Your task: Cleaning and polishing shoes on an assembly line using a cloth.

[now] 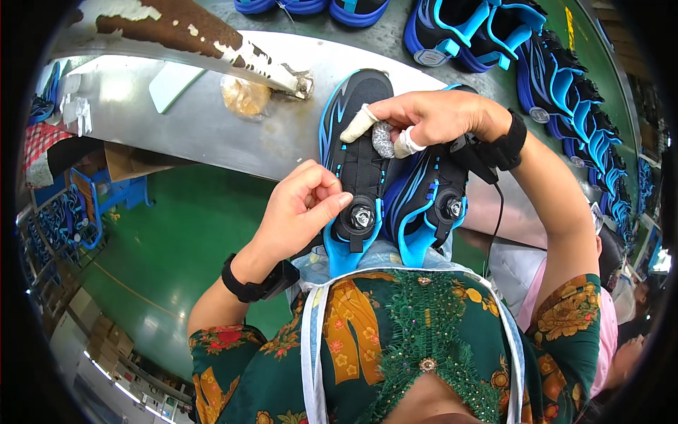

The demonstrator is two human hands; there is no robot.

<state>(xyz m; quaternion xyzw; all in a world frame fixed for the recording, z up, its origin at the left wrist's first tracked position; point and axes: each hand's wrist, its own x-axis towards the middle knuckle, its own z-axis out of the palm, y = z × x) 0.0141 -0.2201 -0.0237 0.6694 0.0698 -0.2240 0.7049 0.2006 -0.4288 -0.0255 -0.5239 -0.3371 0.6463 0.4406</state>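
Observation:
Two black and blue shoes with dials lie side by side, heels toward me: the left shoe (364,166) and the right shoe (424,194). My left hand (300,208) is closed beside the left shoe's dial (362,217), its thumb tip close to it. Whatever its curled fingers may pinch is hidden. Over the shoes' front part, my right hand (431,124) is bent with fingers drawn together. Pale covers wrap its index finger and thumb. Between them shows a grey speckled piece (383,139); I cannot tell whether it is held or covers a finger.
The shoes rest partly on a metal worktable (282,145). A rusty, peeling metal post (205,42), a yellowish lump in plastic (245,95) and a pale green block (173,86) are at the left. Rows of similar shoes (565,106) fill the far right. A person in pink (604,339) is at my right.

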